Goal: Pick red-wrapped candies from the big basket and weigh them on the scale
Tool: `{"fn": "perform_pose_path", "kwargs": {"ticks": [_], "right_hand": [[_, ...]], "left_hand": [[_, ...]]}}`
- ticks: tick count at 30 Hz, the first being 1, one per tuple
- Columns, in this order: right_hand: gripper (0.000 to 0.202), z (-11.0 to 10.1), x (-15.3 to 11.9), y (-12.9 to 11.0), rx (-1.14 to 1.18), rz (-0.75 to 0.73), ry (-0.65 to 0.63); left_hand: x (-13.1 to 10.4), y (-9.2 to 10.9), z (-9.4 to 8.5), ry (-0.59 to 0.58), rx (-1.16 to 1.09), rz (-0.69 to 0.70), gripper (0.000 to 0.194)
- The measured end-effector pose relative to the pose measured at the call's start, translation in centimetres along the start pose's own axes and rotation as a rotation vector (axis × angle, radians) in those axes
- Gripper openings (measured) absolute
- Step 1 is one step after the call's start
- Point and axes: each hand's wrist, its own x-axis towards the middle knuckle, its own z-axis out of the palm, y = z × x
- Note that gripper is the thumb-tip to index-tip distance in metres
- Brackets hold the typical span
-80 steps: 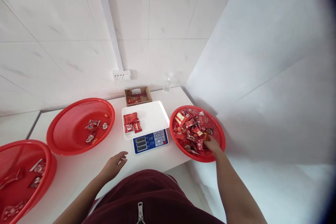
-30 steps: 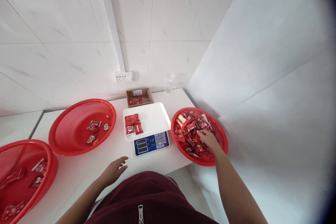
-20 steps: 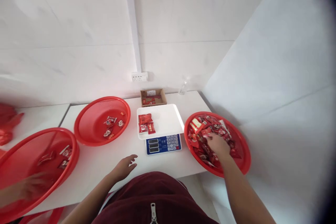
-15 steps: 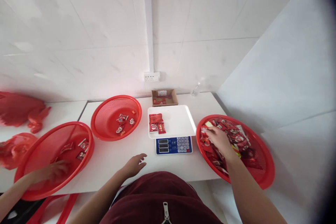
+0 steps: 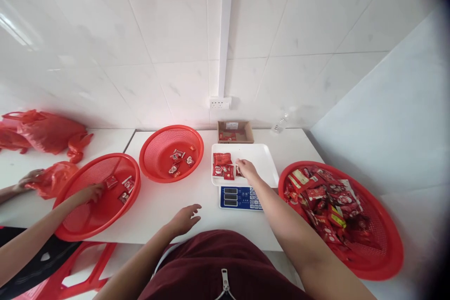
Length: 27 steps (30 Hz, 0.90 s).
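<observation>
My right hand (image 5: pixel 247 170) is over the white tray of the digital scale (image 5: pixel 262 159), its fingers pinched on a small red candy packet (image 5: pixel 239 171). Left of it on the tray lie several red candy packets (image 5: pixel 222 159), close together. Below the tray shows the blue keypad and display panel (image 5: pixel 236 198), partly covered by my right forearm. My left hand (image 5: pixel 185 219) hovers above the table's front part, fingers apart, holding nothing. To the right stands a red basket (image 5: pixel 392 243) heaped with mixed candy packets (image 5: pixel 333 201).
A second red basket (image 5: pixel 151 152) with a few candies stands left of the scale. Farther left, a co-worker's hand (image 5: pixel 92 193) reaches into another red basket (image 5: pixel 101 232). Behind the scale are a cardboard box (image 5: pixel 235 131) and a clear plastic bottle (image 5: pixel 280 124). Red bags (image 5: pixel 52 131) lie far left.
My right hand has moved left from the full basket to the scale tray, bringing a candy packet. My left hand stays much the same. The view has shifted left.
</observation>
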Motion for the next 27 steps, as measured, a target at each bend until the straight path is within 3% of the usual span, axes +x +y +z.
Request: {"fn": "perform_pose_path", "kwargs": {"ticks": [6,13,21,27], "right_hand": [[0.039,-0.8,-0.2,1.6,0.037,-0.063,0.028],[0.042,-2.5,-3.5,5.1,0.195,-0.087,0.07],[0.041,-7.9,-9.8,10.5,0.426,0.0,0.362],[0.037,-10.0,-11.2,13.8,0.477,0.119,0.556]], "left_hand": [[0.0,0.0,0.0,-0.023,-0.006,0.014,0.046],[0.8,0.2,-0.2,-0.011,0.001,0.034,0.045],[0.8,0.2,0.3,-0.043,0.012,0.036,0.043],[1.1,1.0,0.6,-0.044,0.045,0.064,0.04]]}}
